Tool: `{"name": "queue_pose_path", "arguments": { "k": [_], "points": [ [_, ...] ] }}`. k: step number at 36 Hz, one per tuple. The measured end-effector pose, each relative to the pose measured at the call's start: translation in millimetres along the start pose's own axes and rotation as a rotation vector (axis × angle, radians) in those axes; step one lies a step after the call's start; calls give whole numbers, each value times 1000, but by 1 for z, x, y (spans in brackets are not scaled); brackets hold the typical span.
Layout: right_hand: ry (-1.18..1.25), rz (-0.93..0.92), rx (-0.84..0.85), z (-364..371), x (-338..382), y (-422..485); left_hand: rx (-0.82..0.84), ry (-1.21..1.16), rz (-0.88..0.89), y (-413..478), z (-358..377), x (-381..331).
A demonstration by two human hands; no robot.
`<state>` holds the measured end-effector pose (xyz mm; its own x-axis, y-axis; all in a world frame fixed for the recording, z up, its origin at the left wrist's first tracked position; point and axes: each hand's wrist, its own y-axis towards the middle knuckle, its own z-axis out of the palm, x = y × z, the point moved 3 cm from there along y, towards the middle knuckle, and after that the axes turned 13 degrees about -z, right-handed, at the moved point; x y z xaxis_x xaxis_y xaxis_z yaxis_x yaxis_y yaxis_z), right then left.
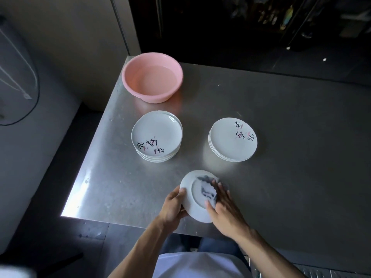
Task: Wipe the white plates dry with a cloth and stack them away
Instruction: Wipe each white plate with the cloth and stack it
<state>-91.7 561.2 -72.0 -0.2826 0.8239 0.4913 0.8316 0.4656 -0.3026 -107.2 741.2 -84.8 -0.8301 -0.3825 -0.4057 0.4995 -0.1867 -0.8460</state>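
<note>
Left hand [174, 205] grips the plate [193, 207] rim — right hand [221, 203] presses cloth [208, 190] flat-fingered.

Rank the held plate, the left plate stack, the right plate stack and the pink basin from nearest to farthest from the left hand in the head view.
1. The held plate, gripped by the left hand at its rim.
2. The left plate stack, ahead, slightly left.
3. The right plate stack, ahead to the right.
4. The pink basin, far back, on the left.
</note>
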Motion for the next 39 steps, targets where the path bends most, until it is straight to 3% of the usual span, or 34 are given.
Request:
{"name": "queue_pose_path", "arguments": {
  "k": [3,5,9,12,15,18,21,23,25,27,29,30,32,34,35,37,39],
  "points": [
    [-77,75,65,-3,19,26,26,-8,23,-2,8,-4],
    [-28,-17,-3,-6,36,33,43,-25,40,-3,11,-7],
    [118,-370,-61,-8,58,14,14,-73,66,-3,7,-8],
    [133,-434,-54,-6,43,-4,21,-64,80,-2,-1,-10],
    [88,-306,-33,1,24,-5,22,-54,67,-7,-3,-8],
    [205,65,-72,-4,18,15,39,-8,56,-9,-2,-2],
    [432,299,-328,-30,28,42,72,23,69,-11,3,-1],
    [502,182,-466,-39,40,49,97,33,100,-12,7,-1],
    [436,-107,-384,-38,56,44,123,39,141,-13,11,1],
    [203,-429,-231,-30,56,37,133,51,178,-11,11,2],
    [70,-537,-201,-30,44,35,130,55,196,-11,9,3],
    [59,-488,-253,-31,36,37,120,54,195,-12,8,3],
    [176,-153,-415,-33,19,39,106,58,185,-14,7,3],
    [401,292,-411,-28,10,40,102,60,168,-14,8,4],
    [411,358,-382,-26,14,38,103,61,159,-14,8,5],
    [234,67,-467,-30,24,33,110,63,152,-15,8,6],
    [124,-359,-374,-27,37,23,116,68,163,-17,8,6]
  ]
}}
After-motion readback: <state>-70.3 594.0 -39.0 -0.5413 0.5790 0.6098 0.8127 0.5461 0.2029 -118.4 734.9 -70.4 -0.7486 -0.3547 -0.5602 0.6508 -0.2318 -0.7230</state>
